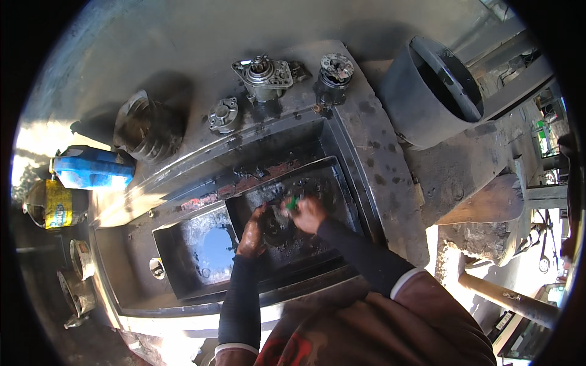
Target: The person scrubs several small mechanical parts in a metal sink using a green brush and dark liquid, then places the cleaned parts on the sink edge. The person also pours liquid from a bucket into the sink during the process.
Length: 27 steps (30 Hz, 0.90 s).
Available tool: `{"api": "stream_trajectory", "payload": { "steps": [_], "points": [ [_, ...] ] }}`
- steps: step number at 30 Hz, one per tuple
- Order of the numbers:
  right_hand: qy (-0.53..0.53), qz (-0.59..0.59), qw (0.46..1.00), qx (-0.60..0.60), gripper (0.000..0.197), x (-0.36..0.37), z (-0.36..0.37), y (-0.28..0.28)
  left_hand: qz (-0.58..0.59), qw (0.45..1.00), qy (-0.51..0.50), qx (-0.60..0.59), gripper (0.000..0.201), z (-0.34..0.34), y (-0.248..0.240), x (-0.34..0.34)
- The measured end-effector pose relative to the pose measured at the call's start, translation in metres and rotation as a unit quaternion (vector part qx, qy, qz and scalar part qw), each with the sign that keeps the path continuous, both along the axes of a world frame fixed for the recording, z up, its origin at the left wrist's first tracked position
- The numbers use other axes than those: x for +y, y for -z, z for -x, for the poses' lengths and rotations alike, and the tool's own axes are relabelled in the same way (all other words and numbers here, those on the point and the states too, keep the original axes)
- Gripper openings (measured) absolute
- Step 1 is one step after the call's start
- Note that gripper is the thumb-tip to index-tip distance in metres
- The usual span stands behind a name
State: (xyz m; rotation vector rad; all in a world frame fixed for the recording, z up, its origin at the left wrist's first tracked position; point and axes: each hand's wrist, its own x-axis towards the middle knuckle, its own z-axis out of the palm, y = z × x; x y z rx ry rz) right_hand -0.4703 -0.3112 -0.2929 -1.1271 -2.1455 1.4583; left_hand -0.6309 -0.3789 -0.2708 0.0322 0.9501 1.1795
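Hands met over a dark, oily tray [342, 183]. Left hand [253, 229] gripped a round greasy part [276, 227] at the tray's centre; right hand [308, 213] pinched a green-handled brush [292, 203] against it. Motor housings [267, 76] stood at 12 o'clock, blue jug [91, 168] at 9 o'clock, black drum [436, 91] at 2 o'clock.

Between the hands sits a dark grey round part [273, 227] beside a green brush [293, 203], over an oily black tray [332, 177]. Far left of them lie a blue can [91, 168] and a yellow can [58, 204]; both sleeves [241, 299] are black.
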Motion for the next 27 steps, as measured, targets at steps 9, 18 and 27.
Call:
{"api": "stream_trajectory", "payload": {
  "steps": [9, 18, 27],
  "points": [
    [0.071, -0.068, 0.992, 0.073, 0.013, 0.002, 0.005, -0.029, -0.041, 0.999, -0.007, 0.000, 0.046, -0.001, -0.007, 0.000],
    [0.006, -0.161, 0.977, 0.140, 0.018, 0.007, 0.008, -0.037, -0.062, 0.995, -0.011, -0.082, 0.046, 0.004, 0.002, 0.003],
    [-0.090, -0.002, 0.990, 0.109, 0.012, 0.003, 0.007, -0.027, -0.012, 1.000, 0.011, -0.008, 0.048, 0.007, -0.002, -0.001]
  ]
}}
